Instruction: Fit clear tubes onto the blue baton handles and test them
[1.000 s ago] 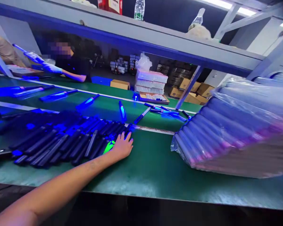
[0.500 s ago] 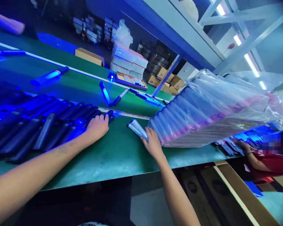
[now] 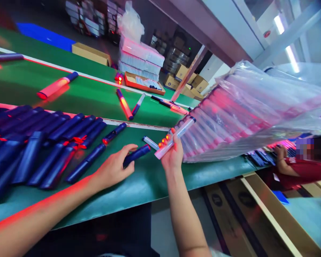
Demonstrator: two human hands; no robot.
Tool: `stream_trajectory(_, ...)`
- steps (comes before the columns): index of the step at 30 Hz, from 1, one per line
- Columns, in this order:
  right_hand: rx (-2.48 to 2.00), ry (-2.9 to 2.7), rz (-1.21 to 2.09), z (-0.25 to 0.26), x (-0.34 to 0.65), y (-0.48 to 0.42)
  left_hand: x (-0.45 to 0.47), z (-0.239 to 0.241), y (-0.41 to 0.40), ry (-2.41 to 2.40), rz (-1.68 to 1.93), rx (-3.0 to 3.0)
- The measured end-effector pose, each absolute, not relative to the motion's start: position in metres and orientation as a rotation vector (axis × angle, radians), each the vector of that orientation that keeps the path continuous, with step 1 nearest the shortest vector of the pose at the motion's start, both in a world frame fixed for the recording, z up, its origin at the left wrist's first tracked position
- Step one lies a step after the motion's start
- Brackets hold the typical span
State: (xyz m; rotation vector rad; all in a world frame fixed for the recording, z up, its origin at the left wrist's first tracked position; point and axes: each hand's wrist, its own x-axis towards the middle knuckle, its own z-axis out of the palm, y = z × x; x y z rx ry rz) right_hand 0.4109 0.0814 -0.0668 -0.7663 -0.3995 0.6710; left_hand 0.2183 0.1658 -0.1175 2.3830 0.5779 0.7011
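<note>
My left hand (image 3: pixel 113 167) grips a dark blue handle piece (image 3: pixel 137 155) just above the green table. My right hand (image 3: pixel 172 155) holds a clear white tube (image 3: pixel 176 137) tilted up to the right, with small red lights glowing along it. Another short white tube (image 3: pixel 150 142) lies on the table between my hands. Left of my left hand lies a row of several dark blue handles (image 3: pixel 42 142). To the right rests a big clear plastic bag of white tubes (image 3: pixel 246 110), right beside my right hand.
A green conveyor belt (image 3: pixel 77 96) behind the table carries several lit sticks (image 3: pixel 124 104). Farther back stand bagged stacks (image 3: pixel 140 59), an orange tray (image 3: pixel 144 84) and cardboard boxes. A co-worker in a red sleeve (image 3: pixel 296 167) works at the right. A brown carton (image 3: pixel 259 217) sits below the table edge.
My left hand left the row and picked up a blue handle. My right hand lifted a white tube from beside the bag. The light changed from blue to red.
</note>
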Motion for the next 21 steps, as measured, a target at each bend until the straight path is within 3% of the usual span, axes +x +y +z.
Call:
stream_trajectory(4, -0.597, -0.279, 0.772, -0.051, 0.395, 0.086, 0.215, -0.122, 0.138, 0.328, 0.628, 2.147)
stream_trajectory(13, -0.724, -0.405, 0.636, -0.048, 0.373, 0.087, 0.216, -0.126, 0.136, 0.398, 0.534, 1.731)
stream_trajectory(21, -0.650, -0.527, 0.642, -0.045, 0.367, 0.091, 0.213, -0.124, 0.130, 0.406, 0.637, 1.778)
